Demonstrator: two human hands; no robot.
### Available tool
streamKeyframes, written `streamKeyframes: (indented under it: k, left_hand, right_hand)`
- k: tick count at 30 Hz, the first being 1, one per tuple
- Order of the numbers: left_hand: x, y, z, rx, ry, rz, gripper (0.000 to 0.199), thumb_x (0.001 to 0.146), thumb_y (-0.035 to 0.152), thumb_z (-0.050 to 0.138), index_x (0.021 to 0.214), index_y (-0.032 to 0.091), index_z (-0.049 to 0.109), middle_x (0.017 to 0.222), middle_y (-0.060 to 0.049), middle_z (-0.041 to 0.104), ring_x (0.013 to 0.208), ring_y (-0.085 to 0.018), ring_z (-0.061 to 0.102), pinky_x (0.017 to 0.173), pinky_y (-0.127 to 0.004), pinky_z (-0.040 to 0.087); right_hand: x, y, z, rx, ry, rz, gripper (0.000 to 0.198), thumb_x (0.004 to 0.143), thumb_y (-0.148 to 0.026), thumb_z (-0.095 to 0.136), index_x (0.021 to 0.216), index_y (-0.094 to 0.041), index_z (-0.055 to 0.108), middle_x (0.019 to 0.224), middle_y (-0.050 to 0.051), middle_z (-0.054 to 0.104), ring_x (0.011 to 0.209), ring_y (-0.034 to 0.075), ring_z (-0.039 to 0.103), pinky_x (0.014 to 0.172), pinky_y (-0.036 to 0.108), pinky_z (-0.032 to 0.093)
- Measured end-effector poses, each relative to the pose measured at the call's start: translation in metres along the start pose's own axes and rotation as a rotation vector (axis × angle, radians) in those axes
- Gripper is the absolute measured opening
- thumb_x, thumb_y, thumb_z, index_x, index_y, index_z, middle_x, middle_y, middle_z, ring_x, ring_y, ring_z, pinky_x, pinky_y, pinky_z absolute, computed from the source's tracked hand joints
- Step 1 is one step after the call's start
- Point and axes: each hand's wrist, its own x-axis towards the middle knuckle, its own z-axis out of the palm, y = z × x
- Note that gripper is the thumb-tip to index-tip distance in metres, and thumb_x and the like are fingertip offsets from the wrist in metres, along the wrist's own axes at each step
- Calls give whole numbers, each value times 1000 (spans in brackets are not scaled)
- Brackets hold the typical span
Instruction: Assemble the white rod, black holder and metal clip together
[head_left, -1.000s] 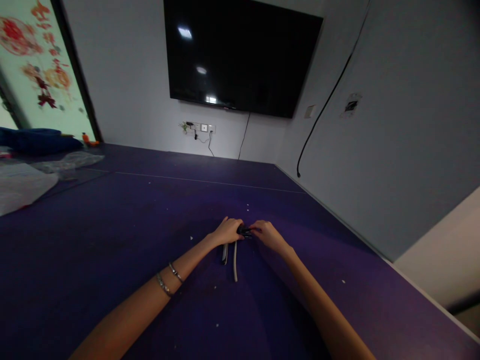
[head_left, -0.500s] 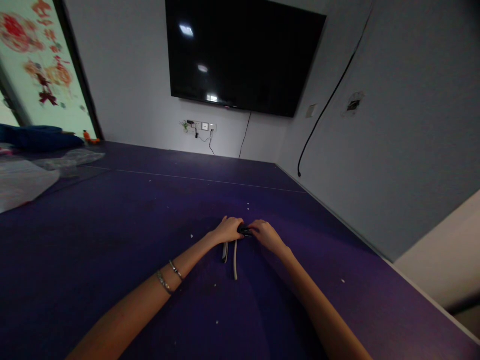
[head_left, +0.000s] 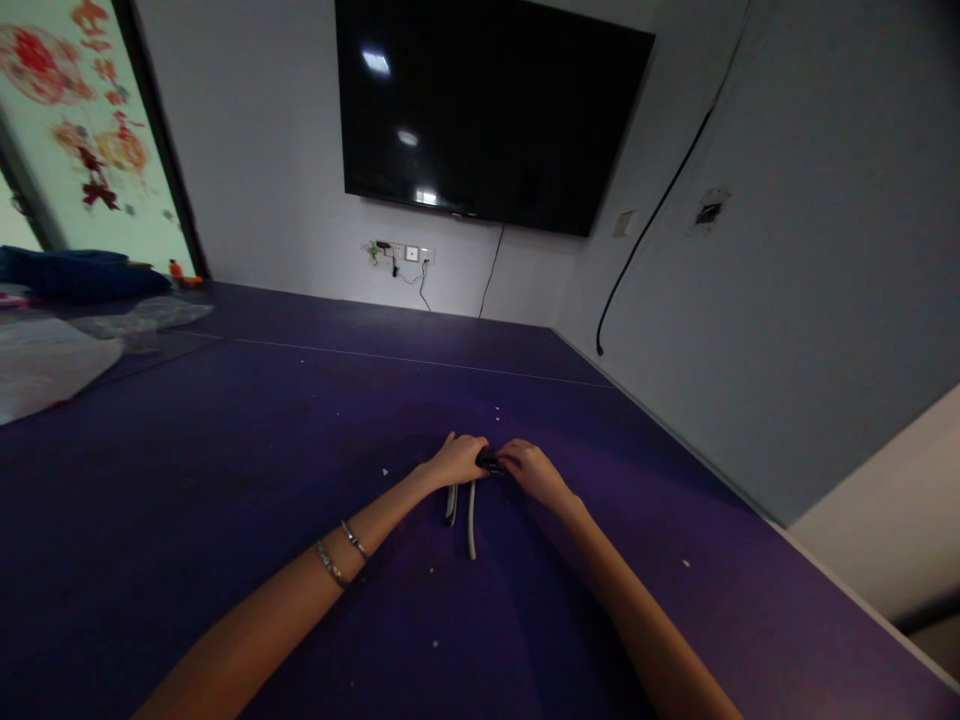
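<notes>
In the middle of the purple surface, a small black object (head_left: 491, 463) is held between my two hands; its kind is too small to make out. My left hand (head_left: 459, 460) is closed around its left end, palm down. The fingertips of my right hand (head_left: 529, 465) pinch its right end. A pale, narrow strip (head_left: 472, 520) runs from under my left hand toward me. Beside it, a shorter strip (head_left: 451, 505), pale with a dark edge, also sticks out from beneath that hand. The hand hides where both strips lead.
A clear plastic sheet (head_left: 142, 316), a white bag (head_left: 52, 365) and dark blue cloth (head_left: 82, 272) lie at the left. Small white scraps dot the purple surface (head_left: 300, 500). A black cable (head_left: 660, 205) hangs down the right wall. Ahead is a wall-mounted television (head_left: 487, 110).
Both hands stay in nearly the same place on the black object, which looks slightly turned. The whole view has shifted very slightly.
</notes>
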Motion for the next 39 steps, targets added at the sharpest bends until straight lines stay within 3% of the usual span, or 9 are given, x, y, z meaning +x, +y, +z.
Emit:
streamKeyframes:
  k: [12,18,24,27,30,34,39]
  left_hand:
    - [-2,2,4,6,16,55,36,72,26,58,108,19,55,108,-7,61,106,-25,53,93,-41,36]
    - [-3,5,-2,-4,45,83,41,71,26,60,111,19,53,114,-8,57,110,-24,49,95,-38,35]
    - [-10,27,-46,58,169,80,33,77,24,54,109,18,53,119,-8,51,115,-25,43,95,-38,34]
    - [-18,40,-75,93,232,25,20,81,26,49,98,17,56,108,-8,55,106,-23,49,90,-35,39]
    - [-27,47,-98,48,228,-55,22,82,33,48,91,17,59,98,-6,60,89,-20,57,78,-32,44]
    - [-43,41,-104,53,111,-181,22,77,35,53,82,17,64,88,-7,66,81,-19,60,72,-30,44]
    - [-63,19,-81,-84,-310,-336,27,75,36,54,74,12,65,61,-6,64,53,-14,58,53,-24,45]
  right_hand:
    - [-13,22,11,-159,154,123,27,85,-21,45,102,-18,65,110,11,60,104,22,51,90,37,40]
    - [-16,22,16,-166,194,166,29,85,-20,43,105,-16,64,105,11,63,102,22,53,89,36,41]
    - [-15,21,16,-129,215,188,29,84,-16,42,102,-14,65,100,12,67,97,22,58,89,34,42]
    - [-15,21,15,-138,210,215,29,83,-15,43,100,-14,67,101,11,68,97,21,59,90,32,42]
    - [-15,21,15,-148,205,235,29,83,-16,43,100,-14,67,100,11,68,97,21,60,89,31,43]
    - [-15,22,16,-149,202,251,29,83,-17,44,99,-15,68,100,11,68,96,20,61,88,30,43]
    - [-16,20,15,-151,201,256,28,82,-17,46,97,-17,69,99,10,69,96,20,61,88,29,43]
